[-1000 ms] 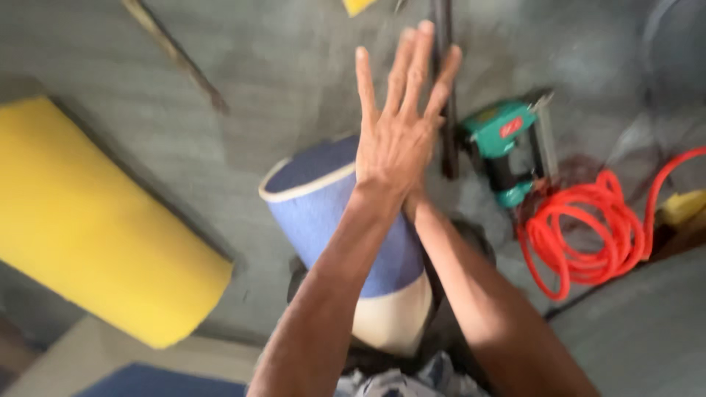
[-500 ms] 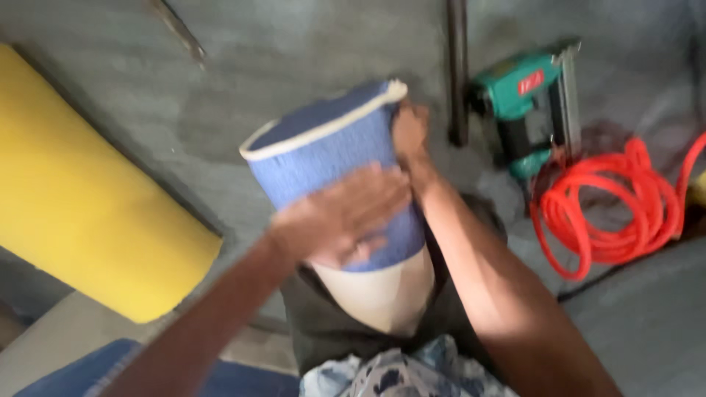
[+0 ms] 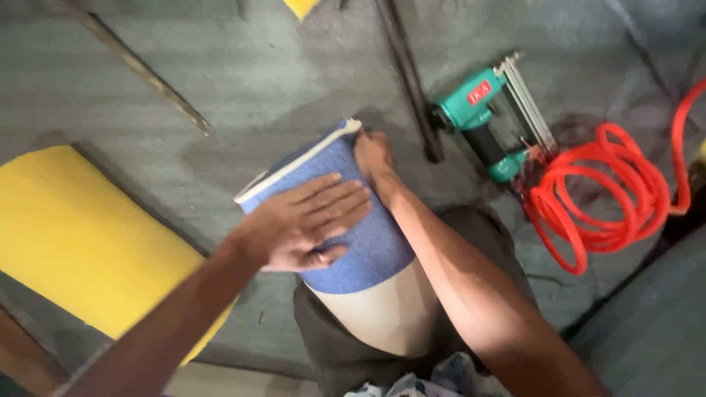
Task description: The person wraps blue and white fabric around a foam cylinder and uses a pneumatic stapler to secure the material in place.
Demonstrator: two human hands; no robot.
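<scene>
— Two hands are working on one piece: a curved cushion panel [image 3: 360,242], blue fabric over its far part and bare cream foam on the near part, resting on the person's lap in the middle of the scene.

— How are the fingers sitting?

— The left hand [image 3: 305,224] is lying flat on the blue fabric, fingers [image 3: 334,198] spread and open, pressing rather than gripping. The right hand [image 3: 373,158] is curling around the far right edge by the white piping; its fingertips are hidden behind the panel, so I cannot tell how tightly they are closing.

— What could be going wrong?

— I judge the fabric could be creeping or wrinkling under the flat palm, since nothing is clamping it to the foam. The panel is also tilting away on the lap, so it might be sliding toward the grey floor [image 3: 243,81].

— Anything nearby to worry about?

— The green nail gun [image 3: 489,114] is lying on the floor just right of the right hand, with its orange hose [image 3: 599,195] coiling beside it; an elbow could be snagging that loop. The yellow foam slab [image 3: 81,242] at the left is well apart.
</scene>
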